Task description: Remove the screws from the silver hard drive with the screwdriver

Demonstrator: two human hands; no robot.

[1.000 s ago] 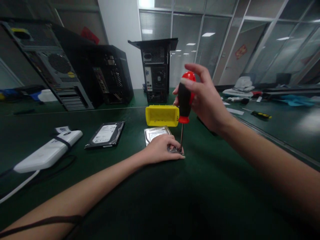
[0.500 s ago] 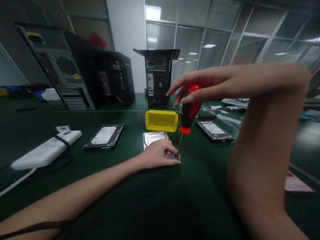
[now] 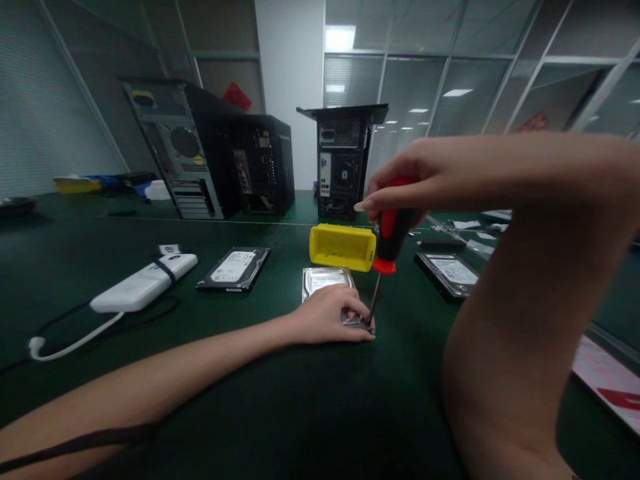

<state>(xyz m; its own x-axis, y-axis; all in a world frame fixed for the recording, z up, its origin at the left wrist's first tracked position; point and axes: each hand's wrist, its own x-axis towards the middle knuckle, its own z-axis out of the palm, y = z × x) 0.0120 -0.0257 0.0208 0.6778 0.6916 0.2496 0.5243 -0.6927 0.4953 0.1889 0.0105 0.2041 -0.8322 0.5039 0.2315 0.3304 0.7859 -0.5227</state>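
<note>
My right hand [image 3: 420, 180] is wrapped round the top of a red and black screwdriver [image 3: 393, 233], which stands nearly upright with its shaft pointing down. The tip meets a small metal part [image 3: 356, 321] low on the table. My left hand [image 3: 333, 317] pinches that part between thumb and fingers, so much of it is hidden. Just behind my left hand lies a silver hard drive [image 3: 325, 277], partly covered by the hand. A yellow bin [image 3: 343, 247] lies behind the drive with its opening facing me.
Black hard drives lie at left [image 3: 234, 269] and right [image 3: 450, 273]. A white power strip [image 3: 145, 283] with cables is further left. Computer cases [image 3: 345, 153] stand at the back. A red and white item [image 3: 607, 380] lies at the right edge.
The view has shifted, so the table things appear further right. The fingers of my right hand have closed round the screwdriver handle from a looser spread. My left hand keeps its hold.
</note>
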